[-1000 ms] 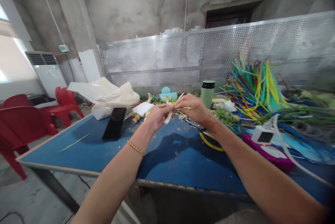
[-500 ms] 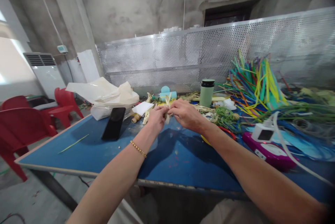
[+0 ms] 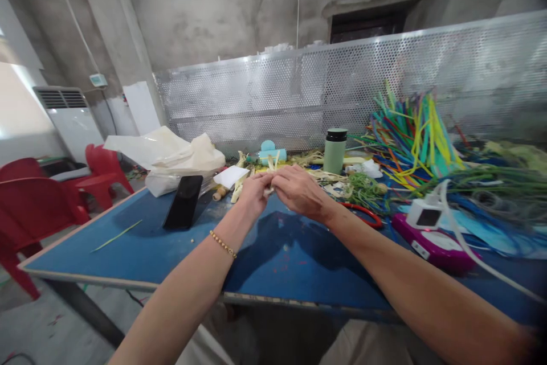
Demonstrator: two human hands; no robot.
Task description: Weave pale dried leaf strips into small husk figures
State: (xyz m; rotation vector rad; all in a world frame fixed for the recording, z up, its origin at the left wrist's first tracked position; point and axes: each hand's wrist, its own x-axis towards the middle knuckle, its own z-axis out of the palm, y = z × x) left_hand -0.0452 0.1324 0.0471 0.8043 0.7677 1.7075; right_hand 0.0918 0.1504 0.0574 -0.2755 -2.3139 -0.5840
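My left hand (image 3: 253, 194) and my right hand (image 3: 299, 191) meet above the blue table (image 3: 171, 251), fingers pinched together on a pale straw strip (image 3: 270, 164) whose ends stick up between them. The right hand lies partly over the left fingertips and hides most of the strip. A gold bead bracelet (image 3: 222, 243) sits on my left wrist. More pale straw pieces (image 3: 237, 189) lie on the table just behind the hands.
A black phone (image 3: 183, 201) leans by a white plastic bag (image 3: 171, 157). A green flask (image 3: 334, 151), red-handled scissors (image 3: 363, 212), a purple device (image 3: 436, 242) with white charger and cable, and coloured strips (image 3: 410, 137) crowd the right. Red chairs (image 3: 38, 205) stand left.
My right hand has moved left and closed over my left fingertips. The straw strip, which hung loose below the hands, is now mostly hidden. The scissors on the table have come into view.
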